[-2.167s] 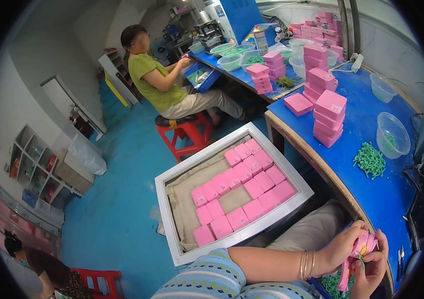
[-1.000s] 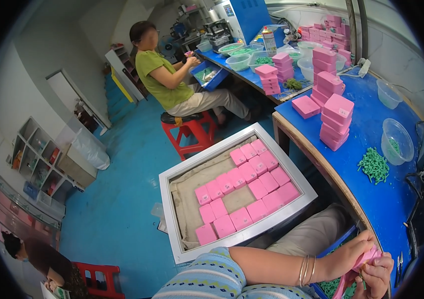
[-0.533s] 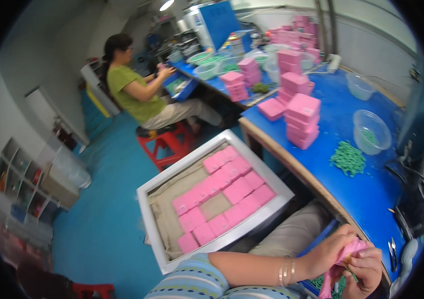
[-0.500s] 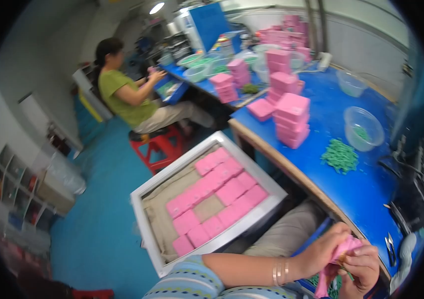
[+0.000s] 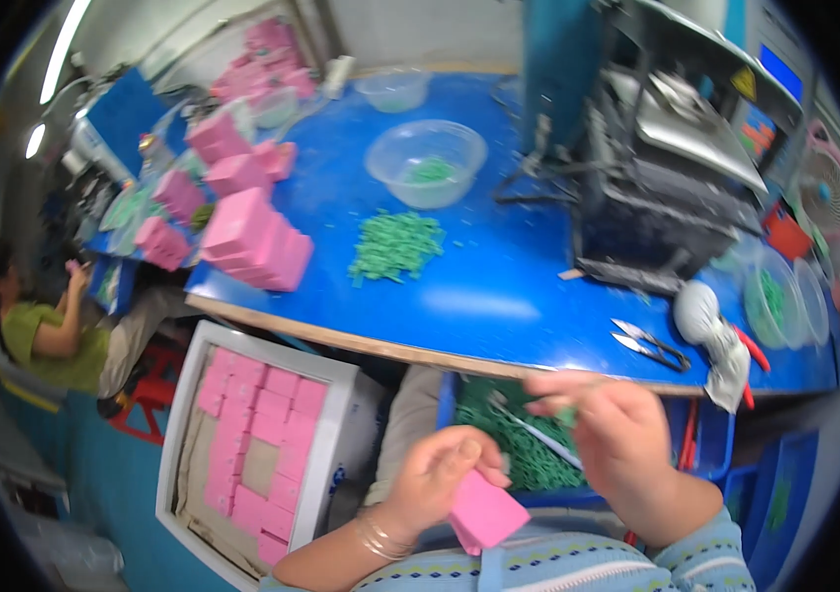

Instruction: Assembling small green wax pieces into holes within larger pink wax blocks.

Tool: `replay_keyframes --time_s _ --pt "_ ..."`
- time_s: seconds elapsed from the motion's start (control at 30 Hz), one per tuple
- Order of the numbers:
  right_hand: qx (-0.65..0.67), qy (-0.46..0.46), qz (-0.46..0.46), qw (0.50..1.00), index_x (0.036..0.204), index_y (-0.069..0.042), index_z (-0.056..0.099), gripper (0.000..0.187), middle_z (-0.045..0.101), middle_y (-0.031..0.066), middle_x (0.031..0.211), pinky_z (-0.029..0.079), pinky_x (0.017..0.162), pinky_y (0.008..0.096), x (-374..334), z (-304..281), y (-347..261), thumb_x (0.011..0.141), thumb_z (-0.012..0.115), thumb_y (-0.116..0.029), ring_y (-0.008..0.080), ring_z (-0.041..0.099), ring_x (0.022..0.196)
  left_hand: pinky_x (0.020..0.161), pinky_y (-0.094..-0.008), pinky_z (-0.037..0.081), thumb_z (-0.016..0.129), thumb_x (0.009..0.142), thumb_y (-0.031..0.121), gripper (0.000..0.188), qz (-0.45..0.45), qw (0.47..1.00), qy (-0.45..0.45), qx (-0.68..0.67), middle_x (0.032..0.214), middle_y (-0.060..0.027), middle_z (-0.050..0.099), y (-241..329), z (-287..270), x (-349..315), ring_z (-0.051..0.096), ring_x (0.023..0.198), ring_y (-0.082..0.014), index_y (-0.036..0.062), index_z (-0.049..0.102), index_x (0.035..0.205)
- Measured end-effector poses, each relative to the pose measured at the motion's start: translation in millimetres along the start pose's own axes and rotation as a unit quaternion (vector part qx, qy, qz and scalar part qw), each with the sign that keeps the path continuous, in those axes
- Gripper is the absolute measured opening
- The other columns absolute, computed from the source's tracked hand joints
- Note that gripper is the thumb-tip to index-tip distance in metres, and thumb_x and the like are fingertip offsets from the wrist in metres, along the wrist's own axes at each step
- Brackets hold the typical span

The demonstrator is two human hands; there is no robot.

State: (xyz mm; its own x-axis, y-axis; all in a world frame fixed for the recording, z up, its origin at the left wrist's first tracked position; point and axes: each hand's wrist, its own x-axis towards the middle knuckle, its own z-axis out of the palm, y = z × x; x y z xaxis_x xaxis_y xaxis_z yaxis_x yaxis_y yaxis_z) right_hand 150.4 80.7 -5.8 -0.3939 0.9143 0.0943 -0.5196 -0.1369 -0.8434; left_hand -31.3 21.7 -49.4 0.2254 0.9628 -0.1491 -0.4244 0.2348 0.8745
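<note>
My left hand (image 5: 437, 481) grips a pink rubber-like mould block (image 5: 490, 511) low in front of my body, thumb on top. To its right, my raised right hand (image 5: 625, 434) pinches a small green piece (image 5: 567, 416), partly hidden by the fingers. Below the hands, under the table edge, is a blue tray (image 5: 716, 449) filled with small green pieces (image 5: 509, 444). A light-coloured long-handled tool (image 5: 548, 441) lies on them.
Stacked pink blocks (image 5: 252, 242), a green pile (image 5: 395, 247), a clear bowl (image 5: 427, 163), snips (image 5: 652, 347) and a dark machine (image 5: 657, 207) are on the blue table (image 5: 479, 306). A white-framed box (image 5: 336, 434) holds more pink blocks. A person (image 5: 55, 331) sits far left.
My view has swung right. Both hands were bending the pink block open; now it is closed in my left hand, and my right hand has come away with a green piece.
</note>
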Motion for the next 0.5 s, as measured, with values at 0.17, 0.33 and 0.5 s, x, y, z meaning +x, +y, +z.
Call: replay_keyframes --time_s 0.17,0.33,0.5 --pt "0.065 0.034 0.16 0.984 0.092 0.004 0.064 0.02 0.055 0.0186 0.116 0.04 0.089 0.0338 -6 -5 23 0.089 0.052 -0.012 0.0202 0.053 0.104 0.072 -0.029 0.053 0.052 0.088 0.005 0.019 0.01 1.0 0.013 0.022 0.094 -0.0167 0.063 5 6 2 0.063 0.084 -0.0189 -0.0065 0.055 0.103" --pt "0.038 0.027 0.172 0.984 0.09 0.002 0.066 0.018 0.055 0.0191 0.113 0.04 0.088 0.0334 -6 -3 23 0.087 0.055 -0.012 0.0214 0.046 0.114 0.075 -0.0301 0.053 0.056 0.084 -0.001 0.024 0.034 0.998 -0.008 0.049 0.098 -0.0163 0.061 10 15 8 0.063 0.086 -0.0207 -0.0077 0.054 0.107" --pt "-0.034 0.009 0.139 0.99 0.091 0.003 0.066 0.018 0.056 0.0167 0.111 0.041 0.088 0.0328 -7 -6 29 0.086 0.058 -0.012 0.0213 0.044 0.117 0.075 -0.0292 0.052 0.056 0.082 -0.004 0.021 0.058 0.992 0.019 0.108 0.093 -0.0136 0.061 10 16 9 0.062 0.084 -0.0183 -0.0078 0.056 0.103"
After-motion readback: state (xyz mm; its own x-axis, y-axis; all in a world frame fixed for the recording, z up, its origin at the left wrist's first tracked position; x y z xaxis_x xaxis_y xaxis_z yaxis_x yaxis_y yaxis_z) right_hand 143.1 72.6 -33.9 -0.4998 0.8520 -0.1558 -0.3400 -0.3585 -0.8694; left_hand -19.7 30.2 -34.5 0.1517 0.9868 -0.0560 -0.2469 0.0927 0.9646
